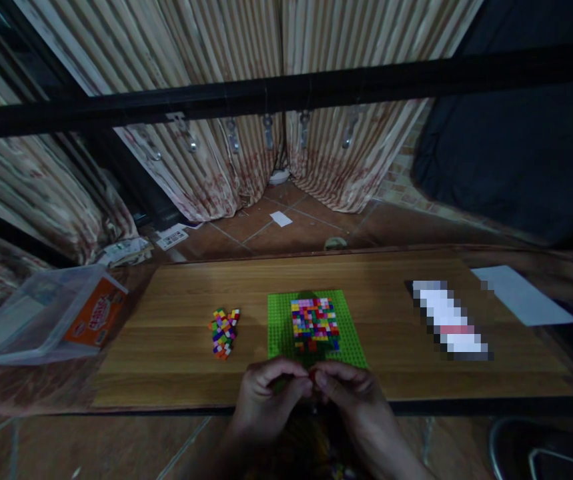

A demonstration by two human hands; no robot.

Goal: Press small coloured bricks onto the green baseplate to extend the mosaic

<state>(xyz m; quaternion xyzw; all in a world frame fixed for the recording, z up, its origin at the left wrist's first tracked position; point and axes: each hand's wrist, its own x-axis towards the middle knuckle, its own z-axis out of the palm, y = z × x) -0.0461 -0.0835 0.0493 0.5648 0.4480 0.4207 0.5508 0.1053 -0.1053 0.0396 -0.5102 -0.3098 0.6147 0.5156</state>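
A small red toy brick [313, 375] shows between the fingertips of both hands, just in front of the green baseplate [279, 323]. My left hand [272, 395] is closed in a pinch at its left side. From the other side my right hand [352, 393] pinches it too, thumb and forefinger together. Most of the brick is hidden by fingers. On the baseplate stands a block of multicoloured bricks [315, 320] packed in rows, with gaps along its near edge. To the left, a loose pile of small coloured bricks [224, 333] lies on the wooden table [176, 380].
A clear plastic box [26, 320] with an orange label is left of the table. On the right lies a blurred-out, phone-like flat object [449, 320], with a white sheet [523, 295] beyond it. A dark bar [246, 93] and striped curtains [206, 47] are across the back.
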